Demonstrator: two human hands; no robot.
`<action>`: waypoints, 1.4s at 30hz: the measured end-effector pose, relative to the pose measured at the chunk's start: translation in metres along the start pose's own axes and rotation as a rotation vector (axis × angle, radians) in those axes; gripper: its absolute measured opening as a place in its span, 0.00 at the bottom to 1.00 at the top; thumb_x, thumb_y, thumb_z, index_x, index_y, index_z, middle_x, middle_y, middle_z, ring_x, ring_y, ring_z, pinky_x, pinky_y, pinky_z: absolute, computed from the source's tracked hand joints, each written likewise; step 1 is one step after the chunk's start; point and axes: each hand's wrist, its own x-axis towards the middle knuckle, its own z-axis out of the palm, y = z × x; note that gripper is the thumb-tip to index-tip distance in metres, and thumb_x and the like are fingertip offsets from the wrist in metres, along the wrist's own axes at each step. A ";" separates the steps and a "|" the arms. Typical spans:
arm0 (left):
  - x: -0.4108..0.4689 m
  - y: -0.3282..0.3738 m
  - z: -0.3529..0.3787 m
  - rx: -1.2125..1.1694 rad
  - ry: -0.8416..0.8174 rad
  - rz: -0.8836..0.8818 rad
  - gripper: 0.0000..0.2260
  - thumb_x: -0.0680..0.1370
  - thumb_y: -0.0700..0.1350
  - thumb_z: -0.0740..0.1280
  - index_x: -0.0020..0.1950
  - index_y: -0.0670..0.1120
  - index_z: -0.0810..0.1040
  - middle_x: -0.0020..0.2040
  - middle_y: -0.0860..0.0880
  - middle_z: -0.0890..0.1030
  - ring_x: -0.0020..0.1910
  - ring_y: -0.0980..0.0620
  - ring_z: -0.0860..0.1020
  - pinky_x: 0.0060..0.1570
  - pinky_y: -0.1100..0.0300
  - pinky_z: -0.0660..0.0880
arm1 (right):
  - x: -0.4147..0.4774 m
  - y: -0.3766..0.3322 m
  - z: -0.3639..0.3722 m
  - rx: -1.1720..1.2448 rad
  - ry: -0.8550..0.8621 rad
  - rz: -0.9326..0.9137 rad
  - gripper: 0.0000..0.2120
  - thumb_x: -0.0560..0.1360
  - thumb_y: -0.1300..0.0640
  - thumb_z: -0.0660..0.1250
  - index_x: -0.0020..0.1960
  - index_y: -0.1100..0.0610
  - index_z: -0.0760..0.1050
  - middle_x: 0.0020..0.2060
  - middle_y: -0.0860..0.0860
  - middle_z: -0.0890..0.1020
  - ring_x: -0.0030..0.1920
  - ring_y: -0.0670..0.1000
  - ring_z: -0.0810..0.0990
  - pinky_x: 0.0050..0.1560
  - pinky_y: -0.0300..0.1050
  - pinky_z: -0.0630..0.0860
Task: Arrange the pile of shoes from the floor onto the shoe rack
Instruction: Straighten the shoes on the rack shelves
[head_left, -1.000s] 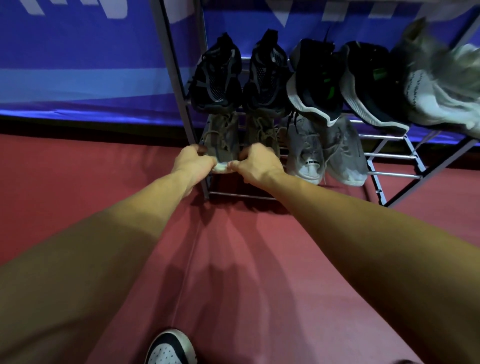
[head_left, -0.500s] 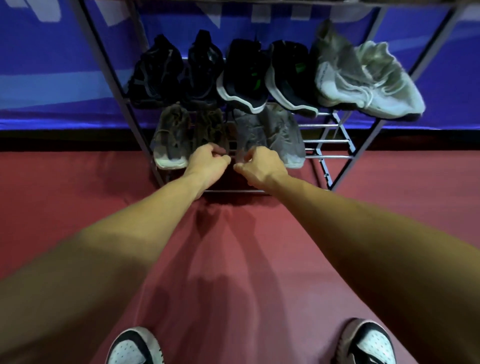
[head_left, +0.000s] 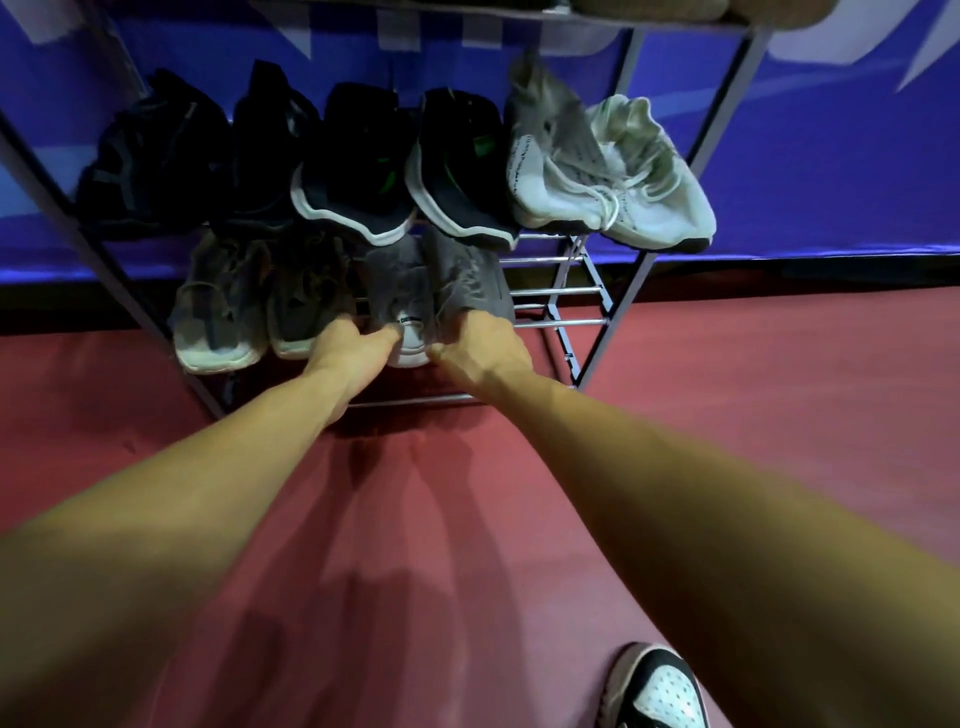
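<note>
A metal shoe rack (head_left: 592, 291) stands against the blue wall. Its lower shelf holds a tan-grey pair (head_left: 218, 312) at the left and a grey pair (head_left: 405, 280) in the middle. My left hand (head_left: 358, 345) is curled against the white toe of the left grey shoe (head_left: 413, 351). My right hand (head_left: 478, 348) is closed over the toe of the right grey shoe (head_left: 467, 280). The shelf above carries a black pair (head_left: 156, 156), a black pair with white soles (head_left: 363, 171) and a white-grey pair (head_left: 613, 176).
The right part of the lower shelf shows bare bars (head_left: 556, 306). Red floor (head_left: 753, 389) spreads in front of the rack. My black-and-white shoe (head_left: 660, 686) is at the bottom right. A higher shelf (head_left: 649, 13) holds something tan.
Both hands have moved right along the lower shelf, from the tan-grey pair to the grey pair. The view has shifted with them.
</note>
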 end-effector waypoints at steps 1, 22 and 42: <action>0.001 0.001 0.003 0.033 0.022 -0.002 0.22 0.73 0.57 0.68 0.60 0.43 0.79 0.56 0.40 0.82 0.56 0.38 0.80 0.51 0.51 0.76 | 0.001 -0.001 0.001 0.003 0.010 0.002 0.20 0.75 0.45 0.68 0.60 0.56 0.79 0.58 0.59 0.82 0.59 0.62 0.80 0.54 0.51 0.76; 0.003 0.010 -0.017 -0.598 -0.116 -0.371 0.04 0.73 0.41 0.62 0.45 0.45 0.76 0.35 0.47 0.77 0.27 0.53 0.70 0.22 0.68 0.65 | 0.008 -0.017 0.012 0.321 -0.149 -0.030 0.22 0.75 0.43 0.70 0.58 0.60 0.81 0.52 0.58 0.86 0.52 0.60 0.84 0.56 0.55 0.81; 0.004 0.003 -0.040 -1.013 -0.175 -0.294 0.13 0.73 0.60 0.65 0.51 0.54 0.80 0.44 0.56 0.80 0.38 0.57 0.75 0.31 0.65 0.66 | 0.021 -0.026 0.010 1.223 0.201 0.421 0.10 0.75 0.56 0.71 0.36 0.56 0.74 0.20 0.47 0.73 0.23 0.49 0.68 0.29 0.45 0.66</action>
